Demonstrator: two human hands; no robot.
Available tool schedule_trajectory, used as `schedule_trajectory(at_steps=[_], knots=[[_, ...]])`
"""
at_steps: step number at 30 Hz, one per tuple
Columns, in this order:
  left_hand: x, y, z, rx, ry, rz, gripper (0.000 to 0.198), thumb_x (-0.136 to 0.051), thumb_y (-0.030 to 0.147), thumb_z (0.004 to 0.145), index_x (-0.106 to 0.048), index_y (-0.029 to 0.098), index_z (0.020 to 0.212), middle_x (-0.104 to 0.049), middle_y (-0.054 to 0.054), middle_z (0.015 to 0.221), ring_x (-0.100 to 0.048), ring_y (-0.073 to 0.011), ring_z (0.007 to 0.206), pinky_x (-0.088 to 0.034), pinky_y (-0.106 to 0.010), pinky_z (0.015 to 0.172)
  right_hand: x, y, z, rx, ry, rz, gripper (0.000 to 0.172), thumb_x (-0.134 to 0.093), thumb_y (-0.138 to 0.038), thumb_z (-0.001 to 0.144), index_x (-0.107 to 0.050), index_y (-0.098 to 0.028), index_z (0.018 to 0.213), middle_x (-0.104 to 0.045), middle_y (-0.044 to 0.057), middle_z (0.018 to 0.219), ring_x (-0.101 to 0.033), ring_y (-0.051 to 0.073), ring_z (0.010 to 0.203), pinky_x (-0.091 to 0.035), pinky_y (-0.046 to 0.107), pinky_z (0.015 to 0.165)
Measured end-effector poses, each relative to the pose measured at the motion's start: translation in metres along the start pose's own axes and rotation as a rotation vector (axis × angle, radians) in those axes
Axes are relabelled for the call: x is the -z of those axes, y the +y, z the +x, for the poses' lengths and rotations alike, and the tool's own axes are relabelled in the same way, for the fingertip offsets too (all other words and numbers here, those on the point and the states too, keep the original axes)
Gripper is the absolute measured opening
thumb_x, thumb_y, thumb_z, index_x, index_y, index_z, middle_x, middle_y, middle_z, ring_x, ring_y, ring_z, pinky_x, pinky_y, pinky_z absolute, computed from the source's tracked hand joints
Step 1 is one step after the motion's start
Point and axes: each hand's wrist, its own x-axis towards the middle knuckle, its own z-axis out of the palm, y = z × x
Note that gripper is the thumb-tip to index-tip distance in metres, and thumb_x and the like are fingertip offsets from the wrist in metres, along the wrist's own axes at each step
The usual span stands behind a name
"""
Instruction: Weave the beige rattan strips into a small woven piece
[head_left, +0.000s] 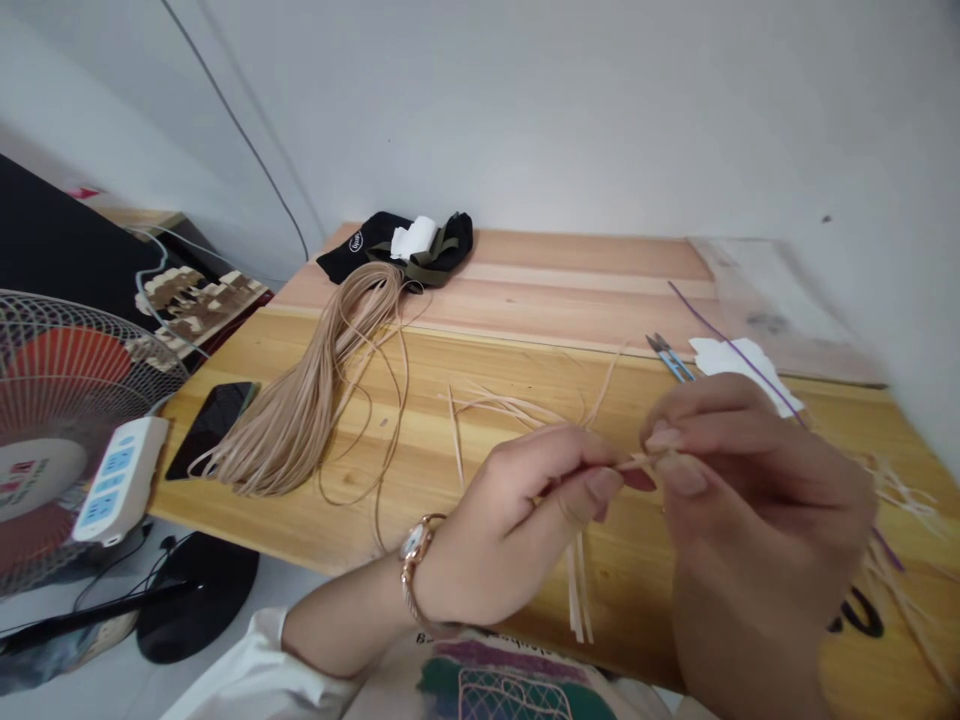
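Note:
My left hand (517, 520) and my right hand (757, 520) meet above the right half of the table, fingertips almost touching. Both pinch thin tan weaving strands (576, 590), whose cut ends hang below my left hand. A short piece of strand shows between the fingertips; finer detail there is hidden by the fingers. More strands (517, 405) spread on the wood behind my left hand. Just beyond my right hand lie blue-handled thread snips (667, 355), a white paper piece (742, 370) and a purple cord (712, 328).
A large hank of tan strands (315, 400) fills the table's left side, by a black pouch (379, 245) and a phone (212, 428). A power strip (122, 480) sits at the left edge, near a fan (52, 440). Loose strands (907, 495) lie far right.

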Motion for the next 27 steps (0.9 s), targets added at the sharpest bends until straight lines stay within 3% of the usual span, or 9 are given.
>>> schedule_trajectory(at_steps=[5,14,21,27], knots=[[-0.0038,-0.0111,0.0012,0.165,0.058,-0.284,0.02,-0.051,0.026,0.087,-0.067,0.015,0.081,-0.053,0.001,0.063,-0.041,-0.0054,0.055,-0.037,-0.019,0.054,-0.0032,0.0106,0.0012,-0.102,0.041,0.179,0.019,-0.062,-0.008,0.078,-0.071,-0.022,0.087,-0.055,0.001,0.079,-0.055,0.009,0.068,-0.046,0.022,0.051],[-0.0034,-0.0099,0.0008,0.207,0.091,-0.469,0.017,-0.056,0.021,0.084,-0.072,0.018,0.079,-0.057,0.001,0.061,-0.05,-0.0062,0.063,-0.042,-0.019,0.068,-0.0074,0.0092,0.0024,-0.123,-0.005,0.211,0.014,-0.063,-0.017,0.078,-0.071,-0.025,0.088,-0.055,0.001,0.078,-0.054,0.01,0.062,-0.044,0.021,0.042],[-0.0059,-0.0096,0.0003,0.186,0.119,-0.589,0.023,-0.056,0.015,0.085,-0.073,0.026,0.096,-0.059,0.004,0.063,-0.046,-0.002,0.055,-0.045,-0.017,0.074,-0.0034,0.0085,-0.0014,-0.2,-0.155,0.103,0.017,-0.059,-0.023,0.084,-0.071,-0.027,0.094,-0.061,0.003,0.086,-0.057,0.014,0.079,-0.049,0.026,0.062],[-0.0058,-0.0096,0.0003,0.183,0.118,-0.627,0.022,-0.057,0.018,0.084,-0.073,0.028,0.095,-0.055,0.004,0.056,-0.051,-0.0038,0.06,-0.046,-0.019,0.077,-0.0041,0.009,-0.0008,-0.242,-0.187,0.112,0.018,-0.055,-0.025,0.087,-0.072,-0.027,0.093,-0.06,0.004,0.089,-0.057,0.013,0.08,-0.049,0.027,0.067]])
